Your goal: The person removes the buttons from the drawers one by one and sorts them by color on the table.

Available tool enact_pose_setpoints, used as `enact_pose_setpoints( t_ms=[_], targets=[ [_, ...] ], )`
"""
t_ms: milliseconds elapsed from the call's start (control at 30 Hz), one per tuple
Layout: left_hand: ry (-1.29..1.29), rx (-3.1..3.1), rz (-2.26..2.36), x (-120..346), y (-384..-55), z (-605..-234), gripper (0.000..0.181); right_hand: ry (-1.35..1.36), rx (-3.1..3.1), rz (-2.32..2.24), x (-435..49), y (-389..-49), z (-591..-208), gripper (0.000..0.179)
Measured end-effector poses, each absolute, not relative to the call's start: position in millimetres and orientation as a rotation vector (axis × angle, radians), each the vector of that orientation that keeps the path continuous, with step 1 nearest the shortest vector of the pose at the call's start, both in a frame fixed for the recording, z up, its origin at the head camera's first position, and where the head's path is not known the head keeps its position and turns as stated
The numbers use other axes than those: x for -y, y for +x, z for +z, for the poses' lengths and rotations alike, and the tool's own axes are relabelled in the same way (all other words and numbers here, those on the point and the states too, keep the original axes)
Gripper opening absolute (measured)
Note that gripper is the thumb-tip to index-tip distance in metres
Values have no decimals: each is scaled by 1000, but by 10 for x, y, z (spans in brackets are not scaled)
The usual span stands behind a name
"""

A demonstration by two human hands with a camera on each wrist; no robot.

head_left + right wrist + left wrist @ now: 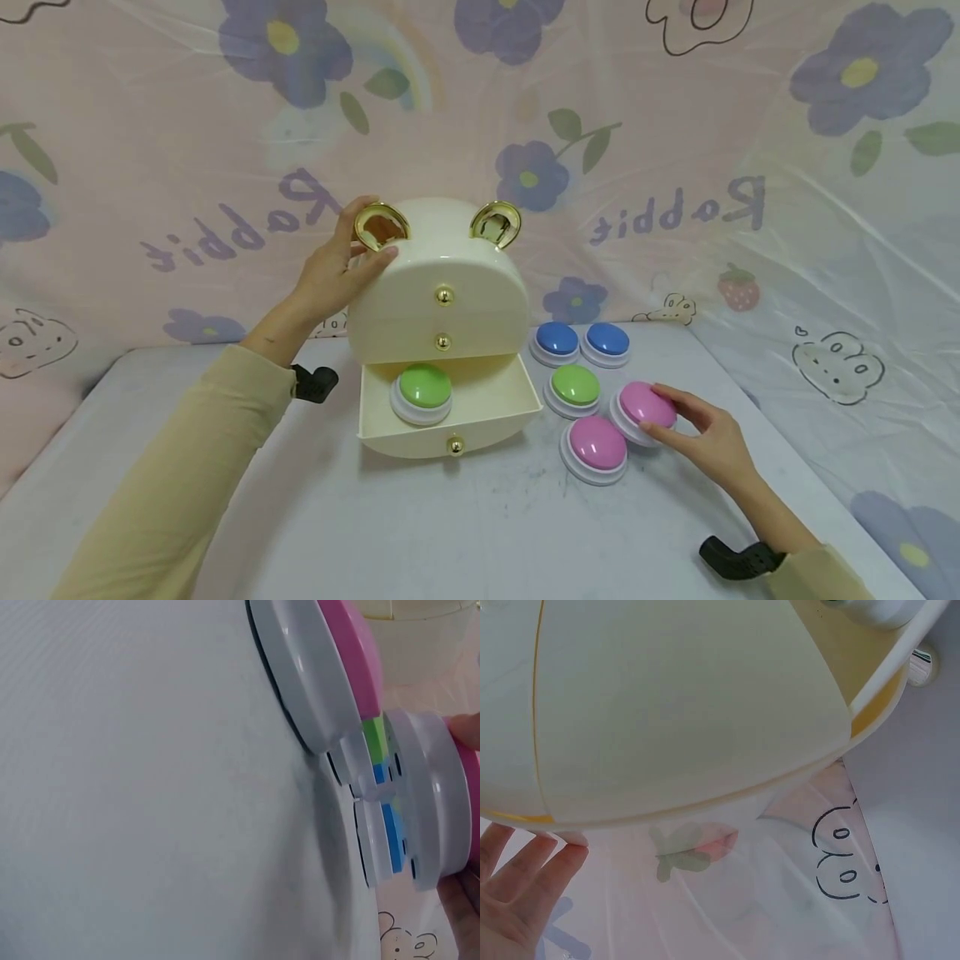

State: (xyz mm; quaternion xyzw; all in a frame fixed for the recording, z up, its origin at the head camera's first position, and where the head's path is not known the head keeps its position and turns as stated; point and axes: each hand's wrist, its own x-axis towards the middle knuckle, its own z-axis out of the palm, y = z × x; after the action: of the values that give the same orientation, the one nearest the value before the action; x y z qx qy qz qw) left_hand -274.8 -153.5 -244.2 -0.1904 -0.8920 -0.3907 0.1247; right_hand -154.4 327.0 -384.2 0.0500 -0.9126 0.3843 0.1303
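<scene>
A cream drawer box (480, 321) with gold-rimmed ears stands on the table, its bottom drawer (491, 400) pulled out. Inside that drawer sits a green push button (425, 387) on a white base. My left hand (341, 262) holds the box at its left ear, thumb on the front; its fingers touch the box edge in the left wrist view. My right hand (712, 437) pinches a pink push button (647, 406) between thumb and fingers. The right wrist view shows this button (431, 799) raised off the tabletop. Another pink button (597, 446) lies beside it.
Right of the box are a second green button (575, 386) and two blue buttons (557, 339). Two upper drawers with gold knobs (444, 296) are closed. A printed curtain (645, 108) hangs behind the white table (480, 533).
</scene>
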Motion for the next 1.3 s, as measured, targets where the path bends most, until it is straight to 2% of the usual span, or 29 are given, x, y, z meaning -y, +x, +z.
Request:
enact_pose_setpoints(
  t_ms=[833, 1300],
  targets=[
    [-552, 2600, -1147, 1534, -2751, -2440, 69, 57, 2826, 1002, -3408, -1501, -3933, 64],
    [-578, 2585, -1146, 1535, -2742, -2441, 69, 222, 2840, 997, -3362, -1589, -3845, 54]
  ],
)
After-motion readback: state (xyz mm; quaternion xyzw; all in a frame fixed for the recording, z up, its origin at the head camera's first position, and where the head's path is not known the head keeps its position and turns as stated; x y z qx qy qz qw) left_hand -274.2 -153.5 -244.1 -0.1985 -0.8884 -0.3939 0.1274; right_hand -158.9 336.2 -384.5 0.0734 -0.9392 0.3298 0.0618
